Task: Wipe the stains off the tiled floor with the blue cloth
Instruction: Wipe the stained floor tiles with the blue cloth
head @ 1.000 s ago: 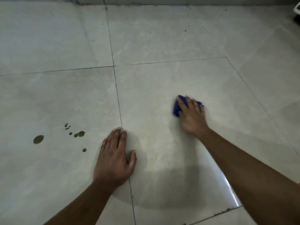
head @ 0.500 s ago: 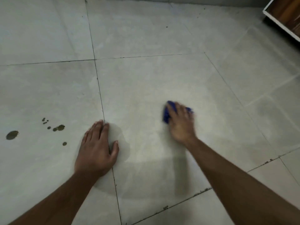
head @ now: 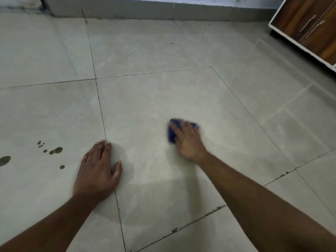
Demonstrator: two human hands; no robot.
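The blue cloth (head: 172,135) is bunched into a wad on the grey tiled floor (head: 154,99), right of centre. My right hand (head: 187,140) lies on top of it with the fingers draped over the wad, holding it against the tile; the hand is blurred. Only the cloth's left edge and far corner show. My left hand (head: 99,171) rests flat on the floor across a grout line, fingers straight. Several brown stains (head: 56,150) spot the tile left of my left hand, with a larger blot (head: 5,160) at the frame's left edge.
A wooden cabinet with a white frame (head: 309,30) stands at the top right. The wall's skirting (head: 145,11) runs along the far edge of the floor. Dirt specks sit in the near grout line (head: 216,209).
My right hand slid the cloth a little toward me on the same tile. My left hand stayed put. The view tilted up, bringing the wall and cabinet into sight.
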